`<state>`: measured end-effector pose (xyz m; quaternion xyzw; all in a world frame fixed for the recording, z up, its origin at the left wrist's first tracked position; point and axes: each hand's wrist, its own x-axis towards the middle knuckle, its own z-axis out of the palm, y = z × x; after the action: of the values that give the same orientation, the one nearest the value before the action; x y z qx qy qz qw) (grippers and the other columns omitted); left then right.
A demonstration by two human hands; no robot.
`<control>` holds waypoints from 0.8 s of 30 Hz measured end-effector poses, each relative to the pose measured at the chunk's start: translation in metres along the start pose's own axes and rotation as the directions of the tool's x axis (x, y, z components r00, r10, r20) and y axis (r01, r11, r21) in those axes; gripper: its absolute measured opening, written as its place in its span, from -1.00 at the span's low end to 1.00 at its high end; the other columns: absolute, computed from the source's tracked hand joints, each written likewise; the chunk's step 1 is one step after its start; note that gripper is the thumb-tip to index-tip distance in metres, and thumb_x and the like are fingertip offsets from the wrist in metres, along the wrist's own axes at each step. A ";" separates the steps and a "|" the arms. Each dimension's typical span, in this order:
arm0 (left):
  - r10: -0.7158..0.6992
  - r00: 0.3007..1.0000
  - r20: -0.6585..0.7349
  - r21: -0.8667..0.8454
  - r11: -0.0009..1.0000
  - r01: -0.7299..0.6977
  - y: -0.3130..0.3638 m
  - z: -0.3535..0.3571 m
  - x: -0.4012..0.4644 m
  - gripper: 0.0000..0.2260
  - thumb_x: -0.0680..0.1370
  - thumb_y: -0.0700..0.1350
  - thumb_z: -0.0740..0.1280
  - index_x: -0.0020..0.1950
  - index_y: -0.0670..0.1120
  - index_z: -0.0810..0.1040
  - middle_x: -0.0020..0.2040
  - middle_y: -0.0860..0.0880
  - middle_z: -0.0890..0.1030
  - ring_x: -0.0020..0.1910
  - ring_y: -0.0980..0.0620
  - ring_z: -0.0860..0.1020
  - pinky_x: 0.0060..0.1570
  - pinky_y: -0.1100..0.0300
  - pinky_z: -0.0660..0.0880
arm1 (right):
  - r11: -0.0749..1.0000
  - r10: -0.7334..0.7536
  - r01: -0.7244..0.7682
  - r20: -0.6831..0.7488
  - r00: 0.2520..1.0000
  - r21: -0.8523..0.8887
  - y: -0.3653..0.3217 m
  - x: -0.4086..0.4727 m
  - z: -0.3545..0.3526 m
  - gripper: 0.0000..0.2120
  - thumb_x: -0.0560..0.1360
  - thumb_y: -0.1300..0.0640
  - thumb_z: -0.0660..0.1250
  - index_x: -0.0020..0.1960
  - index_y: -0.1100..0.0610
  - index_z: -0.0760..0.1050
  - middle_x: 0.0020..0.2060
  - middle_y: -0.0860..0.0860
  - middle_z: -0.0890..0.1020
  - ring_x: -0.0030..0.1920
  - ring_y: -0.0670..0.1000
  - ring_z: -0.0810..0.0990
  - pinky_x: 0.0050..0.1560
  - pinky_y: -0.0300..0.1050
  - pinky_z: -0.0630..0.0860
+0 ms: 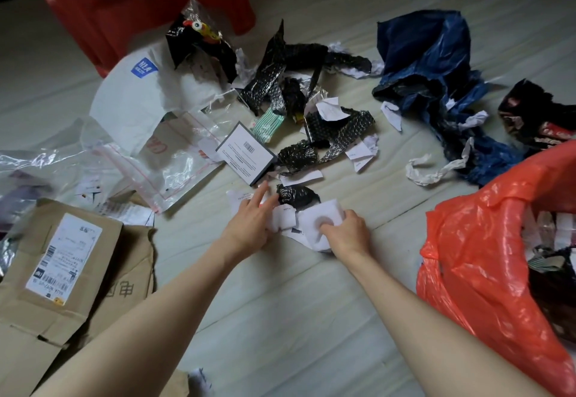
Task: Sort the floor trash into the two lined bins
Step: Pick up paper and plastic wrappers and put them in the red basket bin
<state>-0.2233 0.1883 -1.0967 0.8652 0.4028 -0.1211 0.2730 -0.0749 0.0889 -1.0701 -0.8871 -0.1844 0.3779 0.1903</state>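
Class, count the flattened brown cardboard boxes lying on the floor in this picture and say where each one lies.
2. A labelled cardboard box lies at the left; a second flattened box with printed characters lies partly beneath it, on its right. More may lie hidden beneath or out of frame.

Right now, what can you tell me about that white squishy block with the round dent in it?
The white foam block looks soft and thick, with one round dent in its top. It sits low on the floor amid white paper scraps. The right hand grips its near edge, fingers curled by the dent. The left hand touches the scraps beside it. A crumpled black plastic piece lies just behind.
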 end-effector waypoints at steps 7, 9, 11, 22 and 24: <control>-0.059 0.998 -0.022 -0.002 0.998 0.059 0.005 0.012 -0.010 -0.42 0.45 -0.24 0.29 0.44 -0.10 0.17 0.30 -0.18 0.23 0.18 -0.23 0.35 0.18 -0.05 0.38 | 0.998 0.057 -0.055 0.045 0.997 -0.028 0.009 -0.005 -0.007 -0.62 0.44 0.22 0.25 0.25 0.22 0.34 0.16 0.17 0.53 0.15 0.21 0.52 0.09 -0.01 0.49; -0.080 0.996 -0.028 0.000 0.997 0.080 0.005 0.012 -0.011 -0.48 0.46 -0.23 0.27 0.40 -0.13 0.22 0.23 -0.19 0.26 0.15 -0.21 0.35 0.17 -0.05 0.38 | 1.000 0.023 -0.022 0.043 0.999 -0.021 0.010 -0.008 -0.009 -0.64 0.44 0.21 0.24 0.23 0.20 0.33 0.13 0.17 0.55 0.11 0.21 0.53 0.07 0.03 0.51; -0.087 0.995 -0.044 0.010 0.996 0.087 0.005 0.013 -0.014 -0.52 0.47 -0.23 0.26 0.38 -0.12 0.26 0.20 -0.18 0.28 0.16 -0.19 0.34 0.14 -0.04 0.41 | 1.000 0.001 -0.002 0.050 0.999 0.026 0.011 -0.012 -0.011 -0.66 0.46 0.18 0.25 0.22 0.17 0.32 0.10 0.15 0.55 0.03 0.17 0.52 0.03 0.02 0.52; -0.011 0.993 -0.118 0.117 0.993 0.025 0.002 0.020 -0.029 -0.48 0.48 -0.22 0.25 0.38 0.10 0.20 0.51 -0.16 0.00 0.26 -0.27 0.30 0.13 -0.05 0.42 | 0.985 -0.027 0.007 0.112 0.993 0.174 0.013 -0.019 -0.022 -0.42 0.46 -0.06 0.36 0.37 0.16 0.28 0.26 0.07 0.48 0.23 0.09 0.46 0.10 -0.15 0.38; -0.091 0.991 -0.095 0.037 0.995 0.094 0.004 0.014 -0.027 -0.45 0.53 -0.23 0.18 0.47 0.10 0.13 0.53 -0.15 -0.14 0.32 -0.26 0.22 0.18 -0.07 0.38 | 0.985 -0.023 0.006 0.095 0.995 0.174 0.013 -0.019 -0.021 -0.49 0.48 -0.07 0.33 0.31 0.18 0.35 0.20 0.07 0.52 0.18 0.09 0.49 0.05 -0.16 0.38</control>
<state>-0.2377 0.1614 -1.0949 0.8558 0.4521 -0.1015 0.2303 -0.0695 0.0647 -1.0515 -0.8464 -0.1661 0.4338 0.2606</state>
